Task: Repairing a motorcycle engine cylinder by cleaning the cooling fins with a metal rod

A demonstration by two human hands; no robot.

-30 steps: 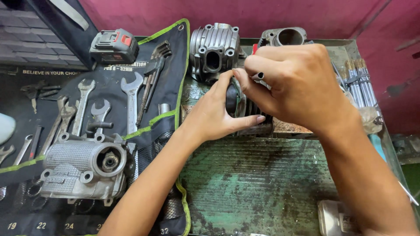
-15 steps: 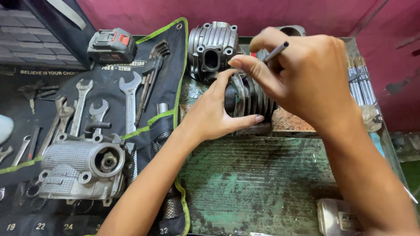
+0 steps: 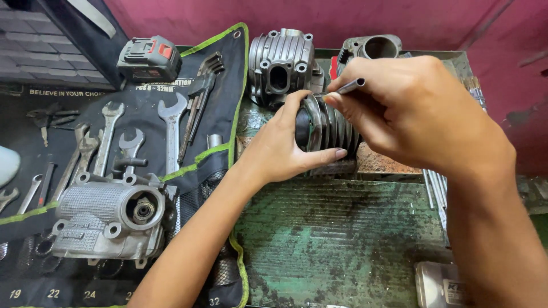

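While the left hand [image 3: 285, 142] grips the finned cylinder [image 3: 334, 128], the right hand [image 3: 416, 114] pinches a rod [image 3: 349, 86] above it.

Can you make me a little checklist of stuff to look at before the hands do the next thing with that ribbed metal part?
1. Left hand has a firm hold on the finned cylinder: ok, thumb and fingers wrap its end.
2. Right hand has the thin metal rod pinched: ok, the tip sticks out above the fingers.
3. Cylinder is resting steady on the green workbench: cannot tell, the hands hide its underside.
4. Wrenches are within reach: ok, they lie on the tool roll beside the left arm.
5. Other engine part is out of the way: ok, it sits apart on the roll.
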